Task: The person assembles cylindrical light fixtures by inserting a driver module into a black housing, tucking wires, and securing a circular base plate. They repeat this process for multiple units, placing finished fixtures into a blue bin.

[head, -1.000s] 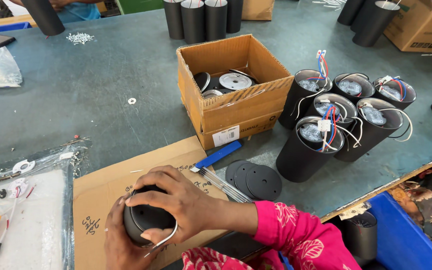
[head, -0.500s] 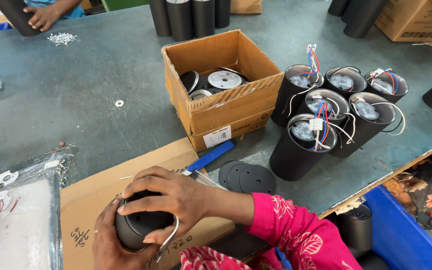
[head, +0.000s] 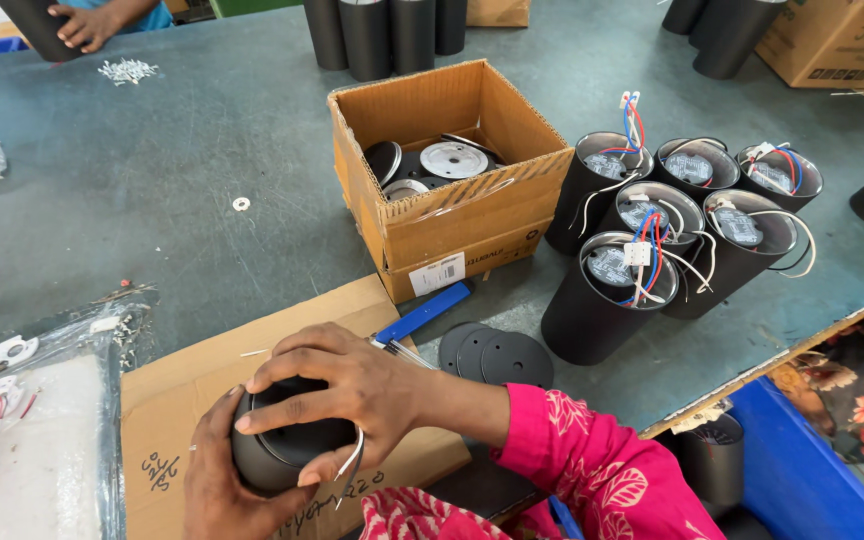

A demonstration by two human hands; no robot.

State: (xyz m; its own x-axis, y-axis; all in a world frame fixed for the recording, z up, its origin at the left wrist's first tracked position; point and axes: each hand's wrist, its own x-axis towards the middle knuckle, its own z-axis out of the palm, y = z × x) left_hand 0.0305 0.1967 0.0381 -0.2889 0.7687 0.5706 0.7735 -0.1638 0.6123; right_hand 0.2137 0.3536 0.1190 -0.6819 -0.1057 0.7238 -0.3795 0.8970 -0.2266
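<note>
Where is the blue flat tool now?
In the head view, the blue flat tool lies on the table, just below the open cardboard box, left of the black discs.

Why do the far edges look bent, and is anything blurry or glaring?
Head view: wide lens bows the table edges; light even, shadows soft; mild sheen on the plastic bag; the hands, right and left, and the black housing are sharp, no motion blur.

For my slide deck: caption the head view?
Both hands grip a black cylinder beside an open cardboard box.
</note>
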